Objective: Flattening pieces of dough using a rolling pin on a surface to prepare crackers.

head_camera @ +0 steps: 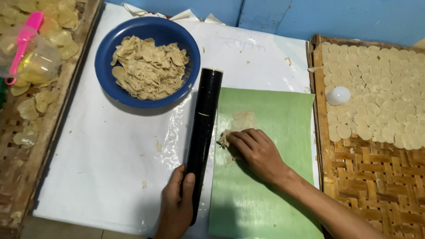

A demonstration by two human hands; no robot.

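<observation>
The left hand (pixel 176 206) holds in its grip the near end of a black roller (pixel 202 137) — it points toward 12 o'clock. At 3 o'clock from it, the right hand (pixel 256 152) presses flat, fingers together, on thin dough (pixel 237 126) lying on the green sheet (pixel 265 186).

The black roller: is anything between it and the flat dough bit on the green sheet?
Nothing visible. The black roller, held by the left hand, lies just left of the dough piece, which the right hand already touches on the green sheet.
</observation>
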